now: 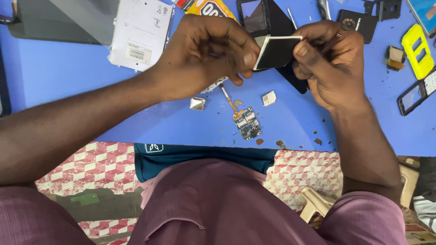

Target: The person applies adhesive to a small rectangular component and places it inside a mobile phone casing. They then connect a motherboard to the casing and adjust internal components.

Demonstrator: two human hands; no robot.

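— Between the two hands, just above the blue table (68,72), what was being held?

— A small flat screen panel (276,52), dark-faced with a pale rim. The left hand (204,56) had its fingertips pinched on the panel's left edge, thumb underneath. The right hand (329,63) was closed on its right edge, thumb on top near the corner.

— Which way did its long side run?

— Roughly from one hand across to the other, tilted a little, right end higher. Both hands touched it, so neither was nearer; the right hand seemed to cover more of it.

— And below the hands?

— A small circuit board (247,123) with an orange ribbon cable (228,100) lay on the table just beneath the left hand's fingers, apart from them. A little silver shield (197,103) lay under the left wrist, another small square piece (269,98) under the panel.

— Beyond the hands?

— A white metal plate (141,31) past the left hand, a yellow plastic frame (418,51) off to the right of the right hand, well apart
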